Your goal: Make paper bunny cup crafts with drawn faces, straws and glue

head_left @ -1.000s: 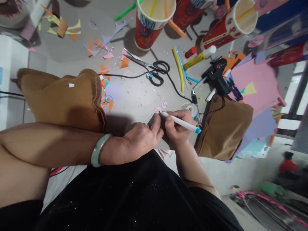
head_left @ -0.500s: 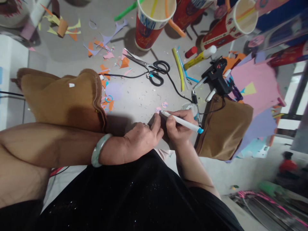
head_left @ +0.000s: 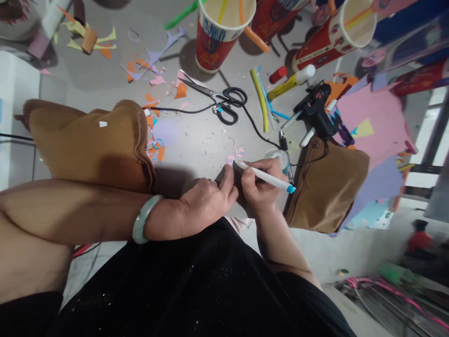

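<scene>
In my right hand (head_left: 261, 185) is a slim white marker with a blue end (head_left: 271, 179), gripped like a pen with its tip down at the right edge of a small pink paper circle (head_left: 229, 159). Blue handwriting, apparently "Love", shows on that circle. My left hand (head_left: 208, 201) lies beside it, fingers curled together, and its fingertips press on the circle's lower edge. A ring and a pale green bangle (head_left: 143, 220) are on that side. Just above rests a second pink circle (head_left: 240, 152) with similar writing. A roll of clear tape (head_left: 277, 154) lies partly behind my right hand.
Black-handled scissors (head_left: 213, 93) lie ahead among paper scraps. Paper cups (head_left: 213, 47) stand farther back. A black glue gun (head_left: 315, 110) with its cord is at right, near a brown pouch (head_left: 329, 187). A tan bag (head_left: 87, 145) sits at left.
The marker tip has barely shifted at the pink circle, and a little more blue writing seems to show there. Both hands stay in place; the view has moved very slightly.
</scene>
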Demonstrator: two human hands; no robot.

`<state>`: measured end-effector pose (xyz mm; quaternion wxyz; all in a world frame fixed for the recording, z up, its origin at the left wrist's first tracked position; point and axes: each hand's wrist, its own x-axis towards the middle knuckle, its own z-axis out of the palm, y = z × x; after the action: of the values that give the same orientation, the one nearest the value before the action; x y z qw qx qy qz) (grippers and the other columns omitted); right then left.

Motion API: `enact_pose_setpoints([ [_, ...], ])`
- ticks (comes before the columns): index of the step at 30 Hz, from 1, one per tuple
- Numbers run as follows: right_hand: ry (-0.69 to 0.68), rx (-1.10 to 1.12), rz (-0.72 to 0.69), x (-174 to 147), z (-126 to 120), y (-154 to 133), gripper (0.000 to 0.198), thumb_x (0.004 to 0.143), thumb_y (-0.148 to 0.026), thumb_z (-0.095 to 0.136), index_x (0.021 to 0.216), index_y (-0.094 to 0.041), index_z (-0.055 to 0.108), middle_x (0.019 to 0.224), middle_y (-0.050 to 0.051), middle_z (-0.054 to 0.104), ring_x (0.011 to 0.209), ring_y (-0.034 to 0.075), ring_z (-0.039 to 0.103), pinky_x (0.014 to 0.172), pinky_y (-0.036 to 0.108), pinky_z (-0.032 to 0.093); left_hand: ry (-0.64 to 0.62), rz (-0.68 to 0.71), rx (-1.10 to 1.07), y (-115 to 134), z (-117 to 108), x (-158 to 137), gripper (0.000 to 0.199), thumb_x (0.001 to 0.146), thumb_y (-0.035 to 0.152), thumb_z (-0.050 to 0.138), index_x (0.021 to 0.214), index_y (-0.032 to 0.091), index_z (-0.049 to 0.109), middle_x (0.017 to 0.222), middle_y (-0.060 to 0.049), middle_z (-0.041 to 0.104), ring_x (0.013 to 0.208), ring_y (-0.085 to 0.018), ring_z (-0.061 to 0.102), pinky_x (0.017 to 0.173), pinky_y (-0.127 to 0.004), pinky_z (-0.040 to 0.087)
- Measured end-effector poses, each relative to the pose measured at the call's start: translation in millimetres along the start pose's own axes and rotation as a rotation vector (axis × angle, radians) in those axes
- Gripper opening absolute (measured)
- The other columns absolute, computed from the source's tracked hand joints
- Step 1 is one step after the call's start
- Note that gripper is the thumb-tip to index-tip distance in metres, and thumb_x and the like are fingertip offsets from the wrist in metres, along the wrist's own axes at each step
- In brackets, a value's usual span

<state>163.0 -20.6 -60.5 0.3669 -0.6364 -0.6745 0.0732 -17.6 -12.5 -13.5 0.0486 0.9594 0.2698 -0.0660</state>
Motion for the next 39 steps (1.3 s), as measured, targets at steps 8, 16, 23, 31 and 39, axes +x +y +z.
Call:
enact_pose_setpoints([
  [8,0.029,-0.024,-0.023,1.8,-0.5,-2.1,0.014,0.092,-0.036,0.061,0.085,-0.024,0.064,0.069,-0.002,0.07,0.05,0.013,0.06,0.047,0.027,0.047,0.03,0.002,0.024,0.6,0.1,-0.8,0.048,0.098,0.003,0.038,0.137,0.008,0.065,0.149,-0.031,0.057,0.059,-0.017,0.073,0.052,-0.03,0.057],
  [16,0.014,-0.022,-0.016,0.4,0.9,0.7,0.017,0.092,-0.038,0.06,0.086,-0.023,0.066,0.068,-0.003,0.067,0.05,0.013,0.058,0.049,0.028,0.049,0.004,-0.005,-0.023,0.1,-1.1,-1.0,0.046,0.099,0.005,0.042,0.139,0.009,0.064,0.151,-0.031,0.054,0.064,-0.018,0.074,0.054,-0.03,0.057],
  [23,0.012,-0.031,-0.026,0.5,1.2,0.2,0.016,0.093,-0.037,0.059,0.087,-0.024,0.066,0.07,-0.002,0.069,0.054,0.013,0.063,0.049,0.028,0.05,0.03,-0.011,0.022,2.2,4.5,-1.7,0.05,0.1,0.007,0.04,0.146,0.011,0.06,0.152,-0.031,0.054,0.061,-0.018,0.073,0.052,-0.031,0.056],
  [31,0.046,-0.006,-0.06,2.2,0.2,-1.5,0.013,0.093,-0.034,0.061,0.087,-0.024,0.064,0.068,-0.003,0.068,0.053,0.013,0.062,0.047,0.026,0.047,-0.011,0.002,0.008,-0.3,-1.0,-0.2,0.05,0.1,0.006,0.038,0.144,0.01,0.061,0.151,-0.031,0.054,0.061,-0.019,0.074,0.052,-0.031,0.057],
  [39,0.045,-0.03,-0.062,2.8,0.3,-2.1,0.013,0.092,-0.033,0.061,0.086,-0.023,0.066,0.069,-0.003,0.068,0.053,0.012,0.061,0.048,0.025,0.047,-0.039,0.01,-0.001,-0.4,-2.0,1.4,0.05,0.1,0.005,0.037,0.143,0.011,0.062,0.152,-0.03,0.053,0.06,-0.018,0.073,0.052,-0.03,0.056],
])
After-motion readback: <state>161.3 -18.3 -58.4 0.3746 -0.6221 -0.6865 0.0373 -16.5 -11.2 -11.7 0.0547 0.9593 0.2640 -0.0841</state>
